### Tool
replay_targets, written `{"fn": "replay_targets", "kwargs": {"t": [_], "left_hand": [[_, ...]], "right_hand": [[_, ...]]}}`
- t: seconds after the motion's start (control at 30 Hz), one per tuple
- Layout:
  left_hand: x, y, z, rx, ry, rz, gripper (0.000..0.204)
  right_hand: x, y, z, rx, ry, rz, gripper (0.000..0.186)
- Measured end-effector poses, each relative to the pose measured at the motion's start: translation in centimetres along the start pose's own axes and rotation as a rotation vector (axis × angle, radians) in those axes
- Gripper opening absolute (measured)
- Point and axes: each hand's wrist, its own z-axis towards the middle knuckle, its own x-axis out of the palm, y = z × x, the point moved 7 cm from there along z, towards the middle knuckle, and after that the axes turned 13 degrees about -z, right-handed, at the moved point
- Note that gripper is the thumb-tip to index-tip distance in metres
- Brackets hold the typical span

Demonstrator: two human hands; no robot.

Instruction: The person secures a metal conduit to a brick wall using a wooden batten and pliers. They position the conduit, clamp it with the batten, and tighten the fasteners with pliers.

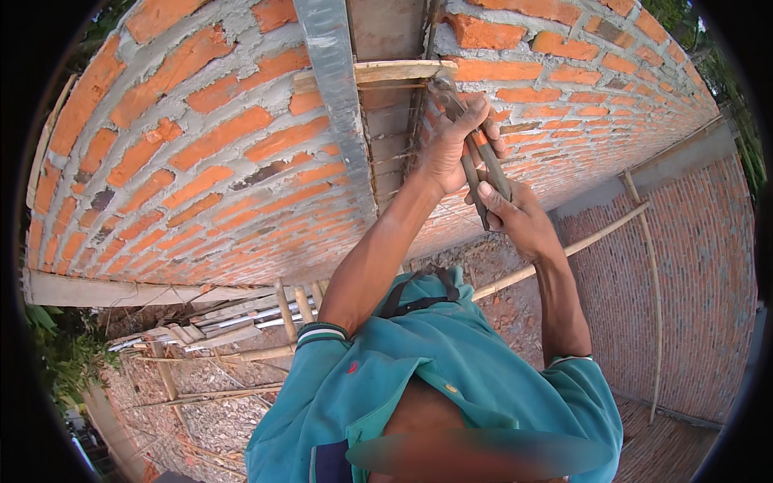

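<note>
A pair of worn steel pincers [495, 165] with long dark handles and an orange patch is in both my hands. My left hand [455, 141] is closed around its upper part, thumb along the side just below the jaws. Lower down, my right hand [515, 213] is wrapped round the handles, its thumb pressed across them. The rounded jaws touch or nearly touch the right end of a short wooden strip [403, 71] that spans a gap in the wall. Thin wire or rod lies close by the jaws; whether they bite on it I cannot tell.
A grey metal-like board [334, 88] runs along the left of the gap. Brick walls [217, 153] with rough mortar flank it. Bamboo poles [584, 241] cross below me, and stacked planks [233, 318] lie at lower left, above rubble-strewn ground [217, 402].
</note>
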Motion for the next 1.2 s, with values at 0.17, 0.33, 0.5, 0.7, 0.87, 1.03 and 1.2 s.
{"fn": "replay_targets", "kwargs": {"t": [0.17, 0.33, 0.5, 0.7, 0.87, 1.03, 1.2], "left_hand": [[0.5, -0.1, -0.4, 0.001, -0.032, 0.155, 0.045], [0.5, 0.0, -0.2, -0.012, -0.104, 0.108, 0.041], [0.7, 0.3, 0.3, -0.014, -0.116, 0.034, 0.034], [0.2, 0.9, 1.0, 0.045, -0.089, -0.025, 0.025], [1.0, 0.8, 2.1, 0.171, 0.0, -0.132, 0.02], [1.0, 1.5, 2.9, 0.133, 0.003, -0.21, 0.013], [1.6, 1.5, 3.7, 0.152, 0.21, -0.289, 0.012]], "right_hand": [[-0.2, 0.1, -0.5, -0.035, -0.002, 0.148, 0.06], [-1.0, -0.6, -0.2, 0.032, 0.088, 0.121, 0.055], [-1.9, -0.1, 0.3, -0.003, 0.043, -0.056, 0.048], [-1.3, -0.3, 0.6, 0.131, 0.224, 0.23, 0.046], [-5.2, 2.2, 0.8, -0.057, 0.034, -0.414, 0.037], [-5.9, 4.2, 0.1, -0.129, -0.113, -0.519, 0.03], [-6.2, 4.9, -0.2, -0.226, -0.24, -0.651, 0.024]]}}
